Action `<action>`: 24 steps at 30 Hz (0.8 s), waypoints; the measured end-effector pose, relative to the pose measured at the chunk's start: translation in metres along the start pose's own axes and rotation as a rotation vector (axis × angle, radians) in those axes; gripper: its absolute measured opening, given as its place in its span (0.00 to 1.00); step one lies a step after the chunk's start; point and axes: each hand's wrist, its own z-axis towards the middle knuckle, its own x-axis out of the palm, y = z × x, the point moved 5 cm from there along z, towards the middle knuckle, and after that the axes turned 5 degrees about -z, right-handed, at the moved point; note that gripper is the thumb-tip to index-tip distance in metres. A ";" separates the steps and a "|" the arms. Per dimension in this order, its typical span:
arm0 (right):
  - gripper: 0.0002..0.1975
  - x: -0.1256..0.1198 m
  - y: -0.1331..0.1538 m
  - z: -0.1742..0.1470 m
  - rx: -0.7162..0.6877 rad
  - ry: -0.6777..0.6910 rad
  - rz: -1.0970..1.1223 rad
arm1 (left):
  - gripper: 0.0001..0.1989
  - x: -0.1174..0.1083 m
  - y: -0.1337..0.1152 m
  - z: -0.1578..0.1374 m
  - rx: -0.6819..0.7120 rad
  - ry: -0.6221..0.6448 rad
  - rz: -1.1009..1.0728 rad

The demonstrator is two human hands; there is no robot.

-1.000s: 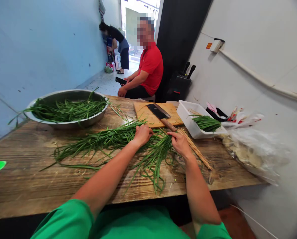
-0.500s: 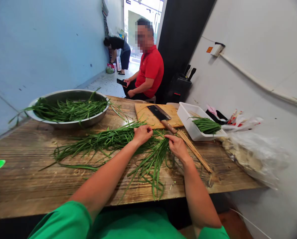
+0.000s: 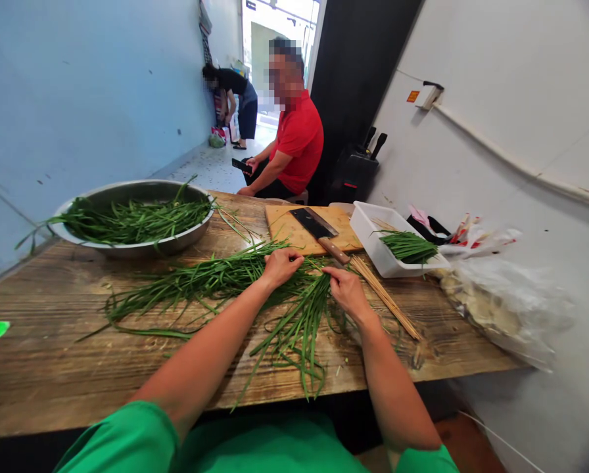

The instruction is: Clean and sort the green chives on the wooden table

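Observation:
Garlic chives (image 3: 210, 276) lie in a long loose pile across the wooden table. My left hand (image 3: 282, 266) rests over the right end of this pile, its fingers pinched together; whatever is between them is too small to make out. Close by on the right, my right hand (image 3: 348, 290) pinches the top of a bunch of chives (image 3: 307, 322), whose leaves fan down toward the table's front edge. A thin pale strip shows between the two hands, its kind unclear. Bamboo skewers (image 3: 386, 299) lie in a bundle just right of my right hand.
A cleaver (image 3: 317, 225) lies on a cutting board (image 3: 282, 226) behind my hands. At left stands a metal basin (image 3: 127, 247) of chives. A white plastic box (image 3: 373, 240) holds more chives, beside plastic bags (image 3: 511, 309). Across the table sits a person in red (image 3: 302, 141).
My right hand has shifted slightly left, toward my left hand, still pinching the chives. The seated person's nearer hand has moved a little lower and left.

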 end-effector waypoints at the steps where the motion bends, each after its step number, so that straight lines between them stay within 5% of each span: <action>1: 0.18 0.000 0.000 0.000 0.003 0.003 0.000 | 0.11 0.000 0.000 0.000 0.006 0.004 -0.003; 9: 0.19 0.004 0.001 0.000 0.023 0.006 -0.024 | 0.10 0.000 -0.007 -0.002 0.095 0.015 0.066; 17: 0.24 0.012 0.002 -0.001 0.008 0.014 -0.076 | 0.11 0.025 -0.038 -0.030 0.430 0.219 0.127; 22: 0.20 -0.016 -0.005 0.001 0.065 -0.211 -0.034 | 0.12 -0.001 -0.019 -0.017 0.300 0.107 0.295; 24: 0.20 -0.040 -0.007 -0.002 0.066 -0.384 -0.032 | 0.11 -0.015 -0.007 -0.010 0.248 0.157 0.396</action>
